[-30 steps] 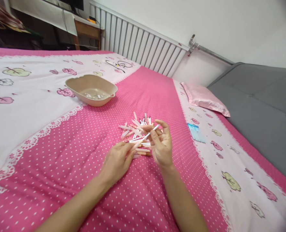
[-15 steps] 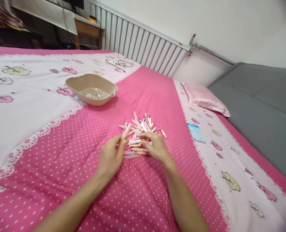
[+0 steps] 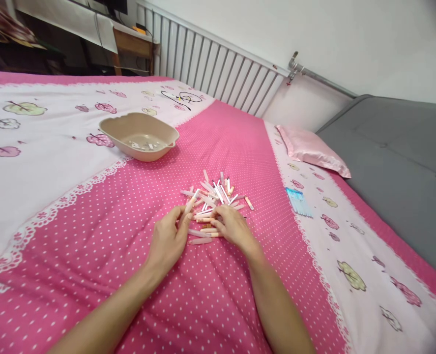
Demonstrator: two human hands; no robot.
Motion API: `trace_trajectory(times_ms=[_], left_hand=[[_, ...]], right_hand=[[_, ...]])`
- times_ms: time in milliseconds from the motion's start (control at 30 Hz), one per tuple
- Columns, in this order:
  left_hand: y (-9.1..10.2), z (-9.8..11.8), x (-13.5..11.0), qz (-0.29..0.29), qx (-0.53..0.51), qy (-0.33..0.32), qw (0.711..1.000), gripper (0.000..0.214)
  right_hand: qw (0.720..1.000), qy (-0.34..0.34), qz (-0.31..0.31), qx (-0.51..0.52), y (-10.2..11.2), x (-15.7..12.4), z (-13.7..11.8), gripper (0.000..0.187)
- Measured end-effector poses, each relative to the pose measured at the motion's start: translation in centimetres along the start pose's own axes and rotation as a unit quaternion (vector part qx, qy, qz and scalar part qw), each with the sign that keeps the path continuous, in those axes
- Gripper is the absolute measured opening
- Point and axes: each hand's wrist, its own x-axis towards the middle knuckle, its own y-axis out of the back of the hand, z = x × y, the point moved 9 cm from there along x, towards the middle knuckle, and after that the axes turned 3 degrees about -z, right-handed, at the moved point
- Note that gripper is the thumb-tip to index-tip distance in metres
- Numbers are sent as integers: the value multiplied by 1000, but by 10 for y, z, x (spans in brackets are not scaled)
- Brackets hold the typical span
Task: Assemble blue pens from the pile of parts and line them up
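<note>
My left hand (image 3: 170,235) is closed around a slim pale pen (image 3: 191,200), whose white end points up and away. My right hand (image 3: 232,225) is over the near right part of a loose pile of pen parts (image 3: 218,189). Its thumb and fingers are drawn together among peach and pale pink pieces, and what they grip is hidden. The pile holds pink, white and peach sticks, some dark-tipped, lying in crossed directions. Several pale pieces (image 3: 200,241) lie crosswise at its near edge, between the two hands.
A beige basin (image 3: 140,123) with small white pieces inside stands at the far left. To the right lies a row of light-blue pens (image 3: 299,202). A pink pillow (image 3: 311,151) rests by the grey headboard (image 3: 394,147). A black cable (image 3: 184,98) lies near the white railing (image 3: 218,59).
My right hand has moved slightly left and down onto the pile, and its fingers have closed in. My left hand still holds the pen in nearly the same place.
</note>
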Motion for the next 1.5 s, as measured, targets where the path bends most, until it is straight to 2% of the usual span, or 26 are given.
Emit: trace_trajectory(times_ms=[167, 267, 400, 500, 633, 1200, 1500], left_hand=[[-1, -2, 0, -3, 7, 6, 1000, 30], [-2, -2, 0, -7, 14, 2, 1000, 30], [-3, 1, 1, -5, 35, -17, 999, 29], [-2, 4, 0, 4, 61, -36, 997, 29], [-2, 5, -1, 5, 80, -45, 996, 30], [-5, 2, -1, -8, 59, -36, 998, 29], [-8, 3, -1, -19, 49, -50, 997, 28]], right_hand=[[984, -8, 37, 174, 16, 1, 6, 9], [951, -7, 65, 303, 26, 0, 7, 16], [891, -31, 124, 435, 36, -3, 15, 20], [858, -39, 157, 488, 40, -6, 20, 19], [831, -39, 163, 530, 41, -7, 24, 16], [839, -31, 140, 525, 48, -10, 22, 14], [842, -18, 121, 525, 44, -9, 18, 12]])
